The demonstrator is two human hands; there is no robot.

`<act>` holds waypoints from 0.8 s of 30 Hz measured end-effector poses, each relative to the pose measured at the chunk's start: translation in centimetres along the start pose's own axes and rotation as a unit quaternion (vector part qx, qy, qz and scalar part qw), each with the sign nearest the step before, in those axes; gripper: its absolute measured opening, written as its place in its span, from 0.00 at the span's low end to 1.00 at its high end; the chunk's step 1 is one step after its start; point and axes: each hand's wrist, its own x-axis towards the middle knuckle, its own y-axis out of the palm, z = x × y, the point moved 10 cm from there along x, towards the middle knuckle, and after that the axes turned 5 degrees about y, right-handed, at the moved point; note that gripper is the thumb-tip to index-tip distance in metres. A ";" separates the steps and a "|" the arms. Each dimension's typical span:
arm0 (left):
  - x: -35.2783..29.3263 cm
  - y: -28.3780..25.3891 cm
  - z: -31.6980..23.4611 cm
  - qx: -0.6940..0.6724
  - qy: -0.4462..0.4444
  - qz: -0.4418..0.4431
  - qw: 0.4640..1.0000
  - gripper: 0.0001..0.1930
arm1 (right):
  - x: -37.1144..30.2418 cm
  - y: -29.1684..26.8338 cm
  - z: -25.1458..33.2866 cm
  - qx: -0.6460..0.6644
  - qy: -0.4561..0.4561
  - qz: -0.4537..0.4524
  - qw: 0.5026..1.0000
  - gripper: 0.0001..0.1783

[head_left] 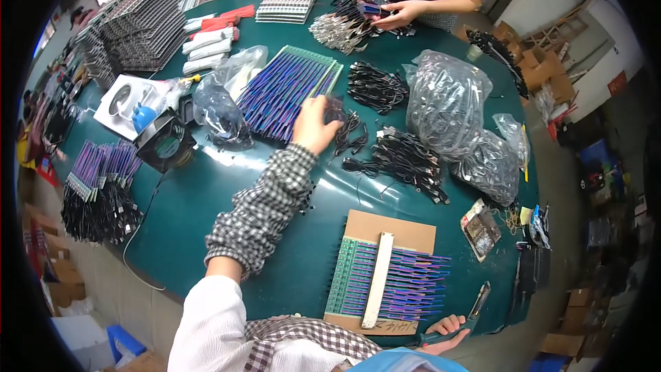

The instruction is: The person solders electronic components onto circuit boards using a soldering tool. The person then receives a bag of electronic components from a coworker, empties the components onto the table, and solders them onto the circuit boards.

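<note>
My left hand [317,127] reaches to the middle of the table, its fingers closed at a dark item I cannot make out. Beside it lie a loose black cable [352,134] and a green panel with rows of blue-purple wires [286,93]. Low on the right, my right hand [447,334] is closed around a teal-handled tool [432,338], seemingly a soldering iron. Near me, a cardboard sheet [392,226] carries green circuit boards [342,277] with blue-purple wires [416,282] pointing right. A long cream bar [377,279] lies across them.
Black cable bundles [410,162] and clear bags of cables [447,96] lie to the right. A black fan-like box [165,143] and wired boards with black cables [103,193] are left. Stacked panels [131,31] stand far left. Across the table, another person's hands [396,14] handle cables.
</note>
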 end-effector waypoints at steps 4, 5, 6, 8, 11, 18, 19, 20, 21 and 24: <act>-0.4 -6.1 -4.2 -0.035 0.011 -0.039 0.999 0.23 | 0.0 0.8 -0.3 0.018 0.014 0.023 0.999 0.14; -0.8 -7.4 -4.7 -0.035 0.015 -0.049 0.998 0.23 | 0.1 0.9 -0.4 0.024 0.028 0.034 0.999 0.14; -1.2 -8.6 -5.0 -0.034 0.019 -0.059 0.998 0.23 | 0.2 1.0 -0.5 0.026 0.026 0.034 0.999 0.14; -2.3 -9.9 -4.9 -0.030 0.030 -0.053 0.998 0.20 | 0.3 1.2 -0.7 0.022 0.022 0.025 0.999 0.14; -4.1 -11.6 -3.6 -0.011 0.021 -0.082 0.996 0.18 | 0.3 1.0 -0.4 0.017 0.024 0.036 0.999 0.15; -3.8 -8.6 0.2 -0.117 -0.078 -0.044 0.989 0.15 | 0.2 1.1 -0.6 -0.001 0.032 0.030 0.999 0.14; -3.4 -7.5 0.4 -0.191 -0.123 -0.043 0.973 0.15 | 0.3 1.1 -0.6 -0.001 0.030 0.030 0.999 0.14; -3.0 -6.4 0.8 -0.264 -0.168 -0.042 0.949 0.16 | 0.4 1.1 -0.6 0.000 0.030 0.028 0.999 0.14; -2.2 -5.8 2.3 -0.267 -0.168 -0.021 0.949 0.18 | 0.4 1.2 -1.1 0.005 0.037 0.026 0.999 0.14; -1.4 -3.1 2.5 -0.356 -0.202 0.001 0.912 0.16 | 0.4 1.5 -0.8 0.018 0.019 0.044 0.999 0.15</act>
